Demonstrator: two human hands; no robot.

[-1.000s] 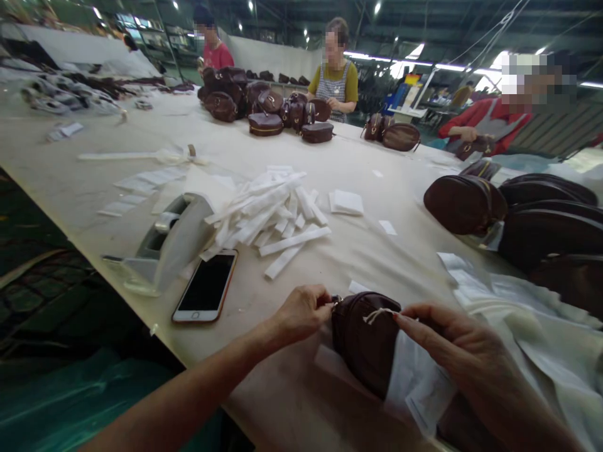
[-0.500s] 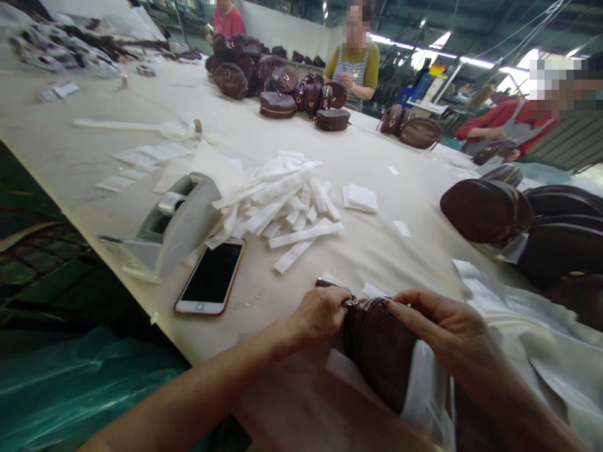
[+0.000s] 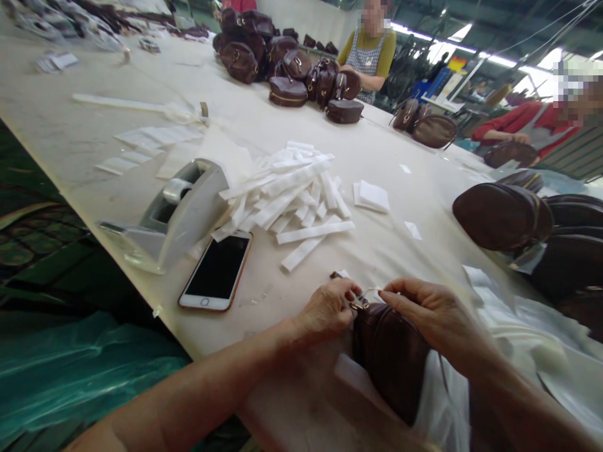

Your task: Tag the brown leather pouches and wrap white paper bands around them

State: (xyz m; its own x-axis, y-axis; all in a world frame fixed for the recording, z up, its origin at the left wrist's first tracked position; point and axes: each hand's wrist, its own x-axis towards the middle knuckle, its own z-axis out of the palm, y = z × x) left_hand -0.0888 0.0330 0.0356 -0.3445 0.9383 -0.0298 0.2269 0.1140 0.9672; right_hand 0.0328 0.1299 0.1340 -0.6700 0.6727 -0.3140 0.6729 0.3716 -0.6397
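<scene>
A dark brown leather bag (image 3: 393, 361) stands at the lower right with white wrapping (image 3: 443, 395) against its side. My left hand (image 3: 330, 307) is closed at the gold-coloured metal ring (image 3: 360, 306) on the bag's top corner, and a strap end shows just beyond its fingers. Over the bag's top, my right hand (image 3: 426, 307) pinches a thin, pale cord-like piece (image 3: 372, 290) that curves toward the left fingertips. What exactly the left fingers grip is partly hidden. Under the bag's left side a white strip (image 3: 355, 373) sticks out.
Left of my hands lie a phone (image 3: 217, 273), a tape dispenser (image 3: 181, 213) and a heap of white strips (image 3: 292, 188). Brown bags (image 3: 502, 216) crowd the right side, more bags (image 3: 287, 91) the back. Two co-workers (image 3: 370, 53) stand across the table (image 3: 264, 351).
My right fingers have lifted off the bag's top edge and now pinch the pale cord. The left fingers have loosened a little around the metal ring. The view has shifted slightly.
</scene>
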